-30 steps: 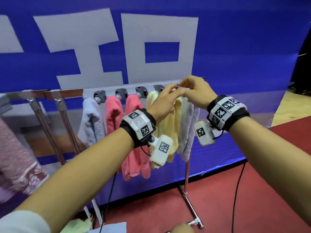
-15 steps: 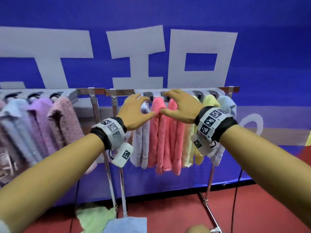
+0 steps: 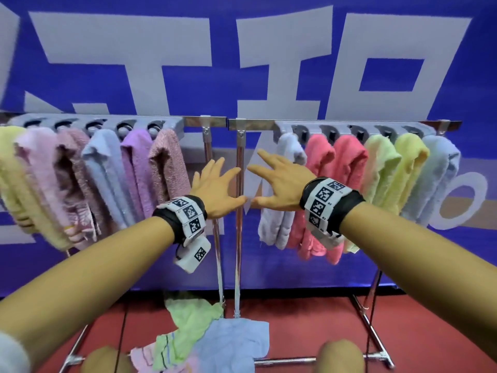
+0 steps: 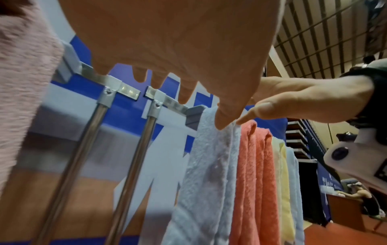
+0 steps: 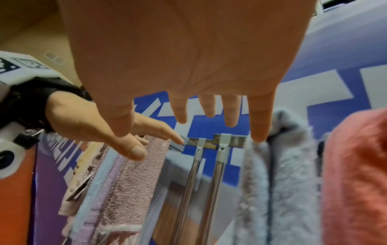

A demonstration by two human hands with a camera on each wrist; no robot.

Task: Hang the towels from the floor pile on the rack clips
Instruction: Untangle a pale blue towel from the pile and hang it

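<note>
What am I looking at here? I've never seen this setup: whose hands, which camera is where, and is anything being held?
No machine here: a person wears a camera on the head and one on each wrist, on bands with black-and-white markers. The head view looks down over both arms; each wrist view looks along its own palm.

The left hand and right hand are spread open in front of the rack posts, holding nothing. Two racks stand side by side, with hung towels on their clips.

On the red floor lies the pile still to hang: a green towel, a light blue towel and a pink one beneath.
</note>
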